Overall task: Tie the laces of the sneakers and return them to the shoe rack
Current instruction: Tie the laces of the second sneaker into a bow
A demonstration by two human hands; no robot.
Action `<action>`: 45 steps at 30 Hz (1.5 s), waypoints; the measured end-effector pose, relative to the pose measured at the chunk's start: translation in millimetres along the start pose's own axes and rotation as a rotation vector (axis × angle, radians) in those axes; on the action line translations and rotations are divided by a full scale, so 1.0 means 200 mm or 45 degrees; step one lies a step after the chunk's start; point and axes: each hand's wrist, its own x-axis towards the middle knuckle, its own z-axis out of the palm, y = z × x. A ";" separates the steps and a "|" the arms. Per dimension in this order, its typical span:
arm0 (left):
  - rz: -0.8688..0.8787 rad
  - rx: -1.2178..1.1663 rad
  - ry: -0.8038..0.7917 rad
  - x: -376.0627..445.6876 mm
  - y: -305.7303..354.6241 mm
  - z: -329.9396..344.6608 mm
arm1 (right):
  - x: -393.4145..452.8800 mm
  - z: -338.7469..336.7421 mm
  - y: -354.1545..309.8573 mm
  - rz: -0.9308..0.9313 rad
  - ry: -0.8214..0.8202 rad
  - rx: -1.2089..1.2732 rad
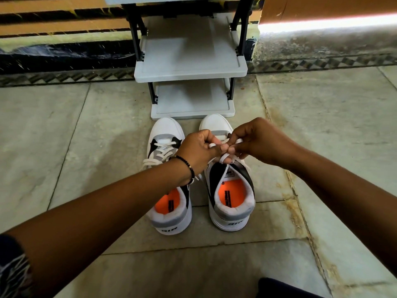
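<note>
A single wide-angle view looks from head height forward and steeply down at the floor. It sits close: both forearms enter from 7 and 5 o'clock, and the hands meet near centre. The sneakers lie just below centre, and the shoe rack stands beyond at 12 o'clock against the wall. Straight lines bow toward the edges.

There are two sneakers: the left sneaker and the right sneaker. There is one shoe rack with two shelves visible, two hands, the left hand and right hand, and one bracelet
</note>
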 end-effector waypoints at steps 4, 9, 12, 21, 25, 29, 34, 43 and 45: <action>0.111 0.198 -0.040 -0.01 0.03 0.00 | 0.00 0.00 0.02 0.025 0.007 0.117; 0.207 0.528 -0.120 0.00 0.07 -0.02 | -0.01 0.03 0.05 -0.001 -0.004 0.212; 0.187 0.667 -0.170 0.01 0.09 -0.02 | -0.02 0.06 0.06 0.001 0.058 0.280; -0.165 0.356 -0.314 0.02 0.10 0.00 | -0.03 0.09 0.11 0.028 0.027 0.617; -0.311 0.260 -0.343 0.03 0.10 0.01 | -0.03 0.07 0.12 -0.085 0.110 0.385; -0.277 0.305 -0.380 0.02 0.08 -0.01 | -0.03 0.05 0.10 -0.248 0.132 0.011; -0.117 0.371 -0.204 0.00 0.04 0.00 | -0.04 0.02 0.03 -0.433 0.020 -0.398; 0.212 0.596 0.092 -0.01 0.00 0.02 | -0.08 0.19 0.05 0.087 0.315 0.318; 0.269 0.642 0.156 -0.01 -0.01 0.03 | -0.09 0.24 0.05 0.243 0.325 0.603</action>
